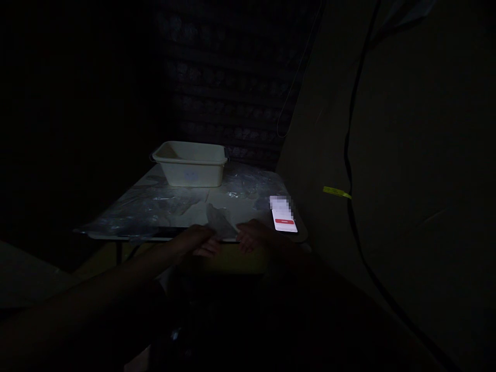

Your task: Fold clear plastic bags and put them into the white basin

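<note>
Darkness covers most of the room, with a banded, faintly glinting backdrop at the far side and a dim plain wall to the right, where a dark cable hangs with a yellow tag on it. Clear, crinkled plastic lies over much of the pale table, mostly toward its left and far parts. At the near edge, a thin pale sheet spans the gap between the two hands. The left hand is closed on its left side, and the right hand has curled fingers pinched at its right corner, though the gloom hides exact finger placement. Work on this piece looks partway along: it is already in hand and raised to a point, but not yet let go, nor laid flat. A cream tub stands upright at far left, well apart from both hands and untouched; its contents cannot be made out. Near the right edge lies a lit phone, also untouched, just beyond the right hand.
</note>
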Demonstrator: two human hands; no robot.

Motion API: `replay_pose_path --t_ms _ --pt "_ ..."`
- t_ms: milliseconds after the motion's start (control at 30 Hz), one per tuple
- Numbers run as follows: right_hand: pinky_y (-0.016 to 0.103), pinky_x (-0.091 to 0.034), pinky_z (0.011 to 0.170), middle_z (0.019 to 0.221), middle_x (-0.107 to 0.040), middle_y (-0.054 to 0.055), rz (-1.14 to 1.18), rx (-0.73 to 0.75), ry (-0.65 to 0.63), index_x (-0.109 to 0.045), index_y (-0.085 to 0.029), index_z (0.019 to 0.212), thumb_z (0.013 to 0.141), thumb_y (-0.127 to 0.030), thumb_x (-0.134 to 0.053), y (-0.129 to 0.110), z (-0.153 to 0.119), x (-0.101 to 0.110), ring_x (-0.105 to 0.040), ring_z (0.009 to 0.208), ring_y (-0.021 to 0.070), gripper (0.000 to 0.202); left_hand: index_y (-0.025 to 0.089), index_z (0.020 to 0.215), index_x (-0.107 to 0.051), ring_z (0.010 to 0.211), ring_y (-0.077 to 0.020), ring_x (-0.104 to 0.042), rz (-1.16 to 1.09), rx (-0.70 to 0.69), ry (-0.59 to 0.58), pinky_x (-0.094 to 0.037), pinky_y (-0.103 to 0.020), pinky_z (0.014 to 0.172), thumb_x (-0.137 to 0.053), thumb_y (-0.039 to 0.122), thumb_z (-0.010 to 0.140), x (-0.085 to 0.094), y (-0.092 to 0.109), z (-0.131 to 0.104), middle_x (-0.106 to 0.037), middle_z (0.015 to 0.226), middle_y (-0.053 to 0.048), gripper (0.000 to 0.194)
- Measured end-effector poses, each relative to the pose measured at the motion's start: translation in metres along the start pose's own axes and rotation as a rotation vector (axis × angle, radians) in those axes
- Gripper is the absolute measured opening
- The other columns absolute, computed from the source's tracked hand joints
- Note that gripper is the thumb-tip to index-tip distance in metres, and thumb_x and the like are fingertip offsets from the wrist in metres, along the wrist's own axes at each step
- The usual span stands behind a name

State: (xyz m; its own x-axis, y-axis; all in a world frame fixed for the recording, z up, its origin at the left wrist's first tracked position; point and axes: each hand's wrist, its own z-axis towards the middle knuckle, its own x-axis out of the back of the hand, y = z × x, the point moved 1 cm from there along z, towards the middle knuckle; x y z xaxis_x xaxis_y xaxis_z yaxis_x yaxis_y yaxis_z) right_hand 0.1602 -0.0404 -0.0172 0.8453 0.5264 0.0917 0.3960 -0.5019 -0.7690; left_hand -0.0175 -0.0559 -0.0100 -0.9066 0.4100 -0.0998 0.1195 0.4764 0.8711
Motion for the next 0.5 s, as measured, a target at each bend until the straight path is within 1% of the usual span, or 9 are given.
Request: replay_pose_path --t_ms 100,133,200,267,333,433,500 --pt "0.027 -0.043 0.049 0.056 -0.060 0.013 0.181 -0.076 -0.225 -0.052 -0.009 0.066 0.073 -0.053 -0.019 -0.001 -0.001 0.004 -0.058 0.054 0.0170 0.056 0.011 0.057 -0.055 0.062 -0.0167 -0.057 -0.106 -0.175 0.064 -0.044 -0.030 0.063 -0.054 0.025 0.056 -0.001 0.014 0.000 -0.060 0.058 -0.006 0.014" --pt "0.028 -0.043 0.052 0.061 -0.060 0.014 0.256 -0.070 -0.284 -0.052 -0.008 0.069 0.072 -0.057 -0.017 -0.003 -0.002 0.005 -0.058 0.059 0.0183 0.060 0.011 0.054 -0.054 0.062 -0.0162 -0.057 -0.130 -0.236 0.079 -0.044 -0.030 0.065 -0.054 0.023 0.055 -0.001 0.017 -0.002 -0.059 0.056 -0.004 0.012" --pt "0.031 -0.043 0.058 0.068 -0.060 0.015 0.414 -0.009 -0.345 -0.051 -0.008 0.072 0.069 -0.060 -0.017 -0.007 -0.002 0.003 -0.058 0.068 0.0193 0.062 0.012 0.048 -0.053 0.059 -0.0148 -0.055 -0.132 -0.320 0.091 -0.043 -0.029 0.066 -0.053 0.021 0.053 -0.002 0.021 -0.005 -0.057 0.052 -0.002 0.010" --pt "0.031 -0.042 0.063 0.069 -0.059 0.011 0.548 0.077 -0.346 -0.049 -0.011 0.069 0.069 -0.057 -0.025 -0.011 -0.001 -0.001 -0.057 0.069 0.0174 0.052 0.013 0.046 -0.053 0.055 -0.0136 -0.054 -0.086 -0.351 0.092 -0.042 -0.028 0.063 -0.051 0.022 0.053 0.000 0.021 -0.007 -0.055 0.049 0.000 0.012" --pt "0.028 -0.041 0.062 0.062 -0.057 0.004 0.626 0.168 -0.309 -0.048 -0.014 0.066 0.070 -0.047 -0.035 -0.014 0.003 -0.006 -0.056 0.062 0.0133 0.035 0.014 0.047 -0.054 0.055 -0.0137 -0.053 0.010 -0.358 0.088 -0.042 -0.027 0.059 -0.052 0.024 0.053 0.003 0.021 -0.007 -0.055 0.049 0.001 0.013" --pt "0.023 -0.038 0.056 0.052 -0.052 -0.003 0.639 0.313 -0.219 -0.048 -0.015 0.062 0.064 -0.028 -0.050 -0.017 0.010 -0.010 -0.050 0.050 0.0084 0.013 0.014 0.049 -0.056 0.059 -0.0149 -0.053 0.181 -0.356 0.056 -0.041 -0.025 0.059 -0.056 0.026 0.051 0.008 0.021 -0.004 -0.056 0.052 0.001 0.012" --pt "0.022 -0.036 0.054 0.050 -0.050 -0.005 0.609 0.416 -0.158 -0.049 -0.014 0.061 0.057 -0.020 -0.057 -0.018 0.013 -0.011 -0.049 0.049 0.0076 0.011 0.014 0.052 -0.057 0.060 -0.0153 -0.054 0.244 -0.328 0.028 -0.041 -0.026 0.060 -0.057 0.028 0.052 0.009 0.021 -0.001 -0.057 0.054 0.001 0.014"
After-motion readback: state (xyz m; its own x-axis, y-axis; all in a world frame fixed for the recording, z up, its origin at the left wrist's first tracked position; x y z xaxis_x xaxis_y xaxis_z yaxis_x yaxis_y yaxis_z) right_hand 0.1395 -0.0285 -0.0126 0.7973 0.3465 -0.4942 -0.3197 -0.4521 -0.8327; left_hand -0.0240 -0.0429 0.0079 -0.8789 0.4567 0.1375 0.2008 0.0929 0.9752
